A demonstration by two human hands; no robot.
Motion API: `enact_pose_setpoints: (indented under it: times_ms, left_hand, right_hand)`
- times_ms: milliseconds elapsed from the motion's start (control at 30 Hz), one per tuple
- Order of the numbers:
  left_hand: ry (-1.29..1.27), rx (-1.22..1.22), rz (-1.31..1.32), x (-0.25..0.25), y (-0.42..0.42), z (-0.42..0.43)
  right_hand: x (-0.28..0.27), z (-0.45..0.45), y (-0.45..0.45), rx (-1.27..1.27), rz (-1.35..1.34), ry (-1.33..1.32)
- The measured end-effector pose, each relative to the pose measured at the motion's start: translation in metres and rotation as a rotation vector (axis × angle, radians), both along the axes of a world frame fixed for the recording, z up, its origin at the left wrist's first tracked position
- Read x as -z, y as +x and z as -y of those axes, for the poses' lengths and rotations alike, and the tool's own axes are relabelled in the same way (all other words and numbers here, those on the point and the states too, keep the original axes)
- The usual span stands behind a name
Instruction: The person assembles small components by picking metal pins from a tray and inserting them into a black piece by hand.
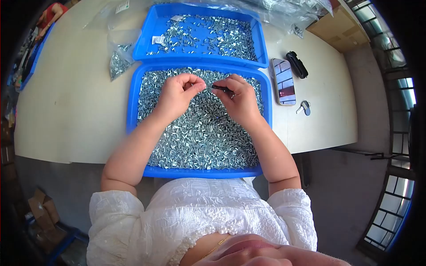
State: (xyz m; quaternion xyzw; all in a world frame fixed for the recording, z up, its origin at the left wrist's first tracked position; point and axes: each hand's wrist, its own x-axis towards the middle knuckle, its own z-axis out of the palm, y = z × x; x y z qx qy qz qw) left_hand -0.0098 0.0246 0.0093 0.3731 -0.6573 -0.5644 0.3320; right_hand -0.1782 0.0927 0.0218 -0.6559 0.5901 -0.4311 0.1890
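Observation:
Both hands hover over a blue tray (133, 106) filled with small shiny metal pins (199, 137). My left hand (177, 95) is closed, thumb and forefinger pinched together; whatever lies between the fingertips is too small to make out. Facing it, a short gap to the right, my right hand (239, 97) grips a slim black tool (221, 88) between thumb and fingers, its tip pointing toward the left fingertips. Most of the tool is hidden by the fingers, so its kind cannot be told.
Beyond the full tray, a second blue tray (146, 48) holds scattered pins and paper slips. A clear bag of pins (120, 62) lies left of it. On the right are a phone (284, 82), a black case (297, 64), keys (304, 107) and a cardboard box (339, 29).

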Motion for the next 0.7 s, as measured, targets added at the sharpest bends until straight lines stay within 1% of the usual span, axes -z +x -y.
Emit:
enact_pose_setpoints:
  times_ms: [100, 167, 233, 333, 433, 533, 667, 700]
  left_hand:
    - [-0.021, -0.011, 0.011, 0.0040, -0.0016, -0.0023]
    - [-0.068, 0.017, -0.054, 0.0040, -0.0037, -0.0047]
    - [-0.077, 0.051, 0.016, 0.0025, -0.0038, -0.0051]
    - [-0.055, -0.062, -0.100, 0.0019, -0.0052, -0.0039]
    - [-0.032, -0.019, -0.086, 0.0032, -0.0036, -0.0009]
    - [0.001, -0.014, -0.071, 0.0022, -0.0040, -0.0038]
    - [0.015, -0.008, -0.071, 0.0025, -0.0049, -0.0043]
    - [0.012, -0.008, -0.082, 0.0014, -0.0050, -0.0043]
  right_hand:
    - [-0.0037, -0.0015, 0.0005, -0.003, -0.025, 0.042]
    - [0.0011, -0.0015, 0.0015, -0.008, 0.020, 0.049]
    - [0.0014, -0.0017, 0.0030, -0.031, -0.021, 0.018]
    - [-0.0018, -0.0019, 0.0026, -0.013, 0.001, 0.006]
    - [-0.0043, -0.0027, -0.0002, 0.024, 0.028, 0.028]
    - [-0.0022, -0.0021, -0.0035, -0.030, 0.003, 0.000]
    - [0.0024, -0.0026, -0.0048, -0.037, 0.008, -0.063]
    - [0.0003, -0.0034, -0.0038, -0.038, 0.041, 0.000]
